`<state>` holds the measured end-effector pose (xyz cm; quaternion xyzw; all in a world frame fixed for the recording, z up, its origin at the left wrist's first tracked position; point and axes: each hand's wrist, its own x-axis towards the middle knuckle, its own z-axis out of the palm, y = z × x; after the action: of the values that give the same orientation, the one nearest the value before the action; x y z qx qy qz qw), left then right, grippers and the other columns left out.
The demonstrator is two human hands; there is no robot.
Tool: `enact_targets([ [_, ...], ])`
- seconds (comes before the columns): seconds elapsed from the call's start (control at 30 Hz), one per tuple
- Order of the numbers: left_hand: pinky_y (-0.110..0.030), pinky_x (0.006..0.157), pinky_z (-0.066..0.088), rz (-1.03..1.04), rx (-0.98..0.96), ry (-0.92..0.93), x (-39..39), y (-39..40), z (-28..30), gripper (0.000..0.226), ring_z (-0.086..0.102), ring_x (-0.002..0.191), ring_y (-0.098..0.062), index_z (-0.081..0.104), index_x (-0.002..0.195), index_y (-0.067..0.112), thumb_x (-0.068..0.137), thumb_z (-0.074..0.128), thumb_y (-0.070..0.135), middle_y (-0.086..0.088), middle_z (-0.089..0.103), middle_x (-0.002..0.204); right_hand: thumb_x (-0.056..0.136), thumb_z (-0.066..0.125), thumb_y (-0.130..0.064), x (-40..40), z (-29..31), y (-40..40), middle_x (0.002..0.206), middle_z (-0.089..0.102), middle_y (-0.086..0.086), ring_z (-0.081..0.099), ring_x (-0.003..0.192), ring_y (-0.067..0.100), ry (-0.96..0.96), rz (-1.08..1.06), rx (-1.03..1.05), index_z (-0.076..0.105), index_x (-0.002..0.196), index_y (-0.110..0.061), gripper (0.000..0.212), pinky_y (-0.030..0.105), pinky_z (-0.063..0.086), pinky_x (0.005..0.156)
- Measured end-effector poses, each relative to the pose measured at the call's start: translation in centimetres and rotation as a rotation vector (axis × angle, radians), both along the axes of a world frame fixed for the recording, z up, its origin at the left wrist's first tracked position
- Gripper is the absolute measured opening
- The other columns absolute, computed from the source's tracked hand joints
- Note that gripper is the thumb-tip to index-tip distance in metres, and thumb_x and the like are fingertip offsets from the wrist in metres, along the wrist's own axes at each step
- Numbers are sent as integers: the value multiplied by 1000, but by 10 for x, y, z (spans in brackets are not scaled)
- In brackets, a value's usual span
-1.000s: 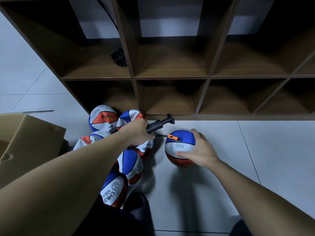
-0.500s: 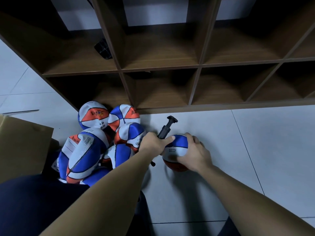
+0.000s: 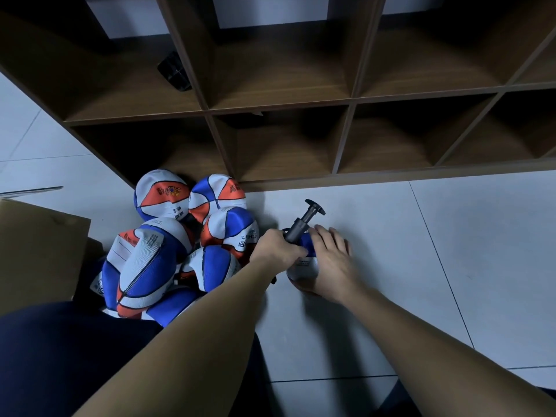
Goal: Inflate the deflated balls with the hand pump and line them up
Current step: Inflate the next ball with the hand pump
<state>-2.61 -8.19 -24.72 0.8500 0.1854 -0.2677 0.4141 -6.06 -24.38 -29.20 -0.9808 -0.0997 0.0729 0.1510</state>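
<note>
A small blue, white and orange ball (image 3: 303, 266) sits on the tiled floor in the middle of the view. My right hand (image 3: 332, 263) lies over its top and right side, fingers curved round it. My left hand (image 3: 278, 246) grips the barrel of the black hand pump (image 3: 302, 222), which stands tilted on the ball's left side with its T-handle pointing up and right. The pump's hose and needle are hidden behind my hands. A heap of several deflated balls (image 3: 180, 242) in the same colours lies to the left.
A brown wooden cubby shelf (image 3: 301, 100) runs along the far side, with a black object (image 3: 174, 72) in one upper compartment. A cardboard box (image 3: 36, 251) stands at the left. My dark-trousered knee (image 3: 69, 356) is at the lower left. Bare floor tiles (image 3: 451, 251) spread to the right.
My left hand has brought the pump from lying flat above the heap to standing tilted against the ball. My right hand has stayed on the ball. The camera has moved closer.
</note>
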Motion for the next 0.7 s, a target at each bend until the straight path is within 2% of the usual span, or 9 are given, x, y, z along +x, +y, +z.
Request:
enact_targets([
  [0.07, -48, 69, 68, 24, -13, -27, -2, 1, -4, 49, 78, 69, -26, 76, 84, 16, 61, 82, 59, -3, 77, 69, 65, 68, -85, 0, -2, -3, 162, 34, -7, 31, 152, 24, -30, -9, 25, 33, 160, -22, 118, 44, 33, 121],
  [0.1, -48, 69, 68, 30, -19, -41, -3, 0, -4, 50, 78, 68, -26, 76, 85, 15, 65, 82, 60, -3, 77, 68, 62, 71, -86, 1, -4, -4, 161, 35, -7, 32, 151, 24, -34, -5, 28, 34, 159, -23, 122, 44, 34, 120],
  [0.17, -47, 73, 67, 34, -24, -50, -5, -2, -1, 35, 78, 67, -26, 75, 85, 11, 79, 80, 45, -4, 77, 66, 52, 75, -90, 1, -7, -4, 162, 34, -7, 32, 150, 24, -21, 13, 26, 32, 159, -23, 133, 45, 34, 120],
  [0.23, -46, 79, 66, 16, -19, -50, -4, -5, -1, 23, 78, 69, -26, 75, 85, 9, 84, 78, 32, -4, 77, 65, 46, 76, -92, 1, -11, -5, 162, 33, -6, 31, 149, 24, -9, 16, 22, 31, 160, -21, 142, 46, 34, 120],
  [0.37, -45, 77, 65, -8, 73, -100, -3, -12, 4, 21, 75, 74, -27, 71, 83, 17, 77, 77, 36, -3, 76, 72, 53, 76, -89, 5, -16, -11, 155, 39, -7, 40, 143, 25, -50, 0, 50, 36, 157, -21, 130, 45, 39, 116],
  [0.5, -42, 75, 63, -43, 176, -179, -8, -20, 13, 17, 70, 76, -27, 70, 87, 20, 80, 72, 36, -1, 71, 78, 62, 71, -85, 7, -13, -11, 150, 44, -7, 43, 139, 24, -83, -15, 104, 40, 154, -22, 116, 45, 40, 115],
  [0.63, -41, 73, 65, 10, 189, -261, 11, -3, 32, 23, 72, 75, -28, 72, 99, 21, 82, 76, 36, -2, 73, 80, 58, 74, -90, 11, -17, -31, 160, 35, -9, 36, 149, 23, 30, -11, 155, 31, 161, -24, 130, 44, 34, 124],
  [0.7, -42, 71, 65, -72, 219, -264, 26, 14, 51, 25, 74, 71, -27, 72, 101, 21, 83, 79, 37, -4, 75, 79, 54, 76, -91, 10, -13, -37, 164, 30, -9, 30, 152, 22, 76, -10, 173, 27, 163, -24, 137, 46, 31, 127],
])
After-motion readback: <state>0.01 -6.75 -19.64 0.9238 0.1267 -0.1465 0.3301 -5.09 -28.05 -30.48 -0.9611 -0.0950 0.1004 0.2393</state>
